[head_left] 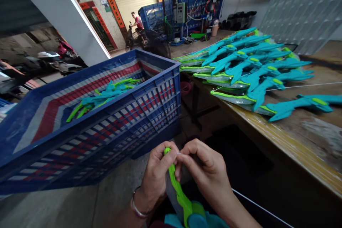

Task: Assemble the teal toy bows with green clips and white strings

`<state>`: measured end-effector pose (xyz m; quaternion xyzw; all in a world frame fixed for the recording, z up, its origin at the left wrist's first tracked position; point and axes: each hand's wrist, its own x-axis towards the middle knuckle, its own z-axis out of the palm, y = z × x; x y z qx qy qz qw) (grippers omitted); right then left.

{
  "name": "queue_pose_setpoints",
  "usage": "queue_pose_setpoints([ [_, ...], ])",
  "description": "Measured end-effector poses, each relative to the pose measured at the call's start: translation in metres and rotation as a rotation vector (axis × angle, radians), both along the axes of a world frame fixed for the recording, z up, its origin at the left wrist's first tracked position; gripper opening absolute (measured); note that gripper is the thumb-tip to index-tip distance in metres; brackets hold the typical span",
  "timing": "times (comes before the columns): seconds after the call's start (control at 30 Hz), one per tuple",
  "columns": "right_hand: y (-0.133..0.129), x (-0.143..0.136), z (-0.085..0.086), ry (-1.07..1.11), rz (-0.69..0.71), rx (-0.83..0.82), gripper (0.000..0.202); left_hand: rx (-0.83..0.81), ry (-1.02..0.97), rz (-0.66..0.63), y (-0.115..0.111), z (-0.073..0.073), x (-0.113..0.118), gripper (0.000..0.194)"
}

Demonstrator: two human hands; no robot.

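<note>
- The green and teal plastic toy (pixel 184 199) sits low in the middle of the view, right in front of the person. Its green tip points up and its teal body runs off the bottom edge.
- The left hand (pixel 157 174) is closed around the upper green part, with the thumb and fingers pinched just under the tip. There's a silver bangle (pixel 137 208) on that wrist.
- The right hand (pixel 208 171) is curled in right next to it, fingertips touching the left hand's at the tip. It seems to be pinching a thin white string (pixel 256 205), which runs off to the lower right. Can't quite tell how the string meets the toy.
- To the left, a big blue plastic crate (pixel 149 114) sits tilted, with a striped liner inside and a small pile of the same toys (pixel 103 96) in it.
- To the right, a worn wooden counter (pixel 301 149) carries rows of those toys (pixel 248 67), overlapping each other, with one lying alone (pixel 301 105) nearer the edge.
- Way in the back there are more blue crates (pixel 157 14), a fan (pixel 155 42), and a person in a red shirt (pixel 137 21) near a scooter.
</note>
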<state>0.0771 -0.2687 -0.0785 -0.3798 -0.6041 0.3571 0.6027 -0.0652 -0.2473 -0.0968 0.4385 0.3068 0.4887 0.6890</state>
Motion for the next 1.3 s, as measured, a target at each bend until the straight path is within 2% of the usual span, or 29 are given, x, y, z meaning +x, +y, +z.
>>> queue_pose_setpoints([
  [0.13, -0.003, 0.005, -0.001, -0.141, 0.011, 0.086, 0.019, -0.047, 0.046, -0.002, 0.001, 0.001, 0.002, 0.035],
  [0.27, -0.007, 0.003, -0.002, -0.161, -0.026, 0.084, 0.018, -0.059, 0.062, 0.015, 0.000, 0.002, 0.004, 0.036],
  [0.37, -0.009, -0.001, -0.002, -0.048, -0.031, -0.007, 0.016, -0.067, 0.064, 0.021, -0.001, 0.002, 0.003, 0.035],
  [0.5, -0.010, -0.005, 0.002, 0.182, 0.041, -0.191, 0.014, -0.047, 0.061, -0.005, 0.002, -0.002, 0.002, 0.032],
  [0.63, -0.008, -0.008, 0.005, 0.304, 0.071, -0.244, 0.012, -0.047, 0.040, -0.003, 0.006, -0.008, 0.002, 0.027],
  [0.73, -0.007, -0.012, 0.001, 0.251, -0.008, -0.175, 0.011, -0.040, 0.029, -0.006, 0.006, -0.010, 0.002, 0.029],
  [0.83, -0.007, -0.016, -0.006, 0.088, -0.143, -0.007, 0.008, -0.054, 0.019, -0.008, 0.003, -0.010, 0.001, 0.031],
  [0.97, -0.005, -0.017, -0.009, -0.093, -0.280, 0.196, 0.016, -0.080, 0.032, 0.037, -0.001, -0.009, -0.001, 0.030],
  [1.13, -0.004, -0.020, -0.012, -0.151, -0.324, 0.256, 0.019, -0.054, 0.068, 0.104, -0.002, -0.009, -0.001, 0.029],
  [1.3, -0.006, -0.023, -0.017, -0.170, -0.331, 0.220, 0.017, -0.070, 0.129, 0.143, -0.001, -0.012, 0.000, 0.029],
])
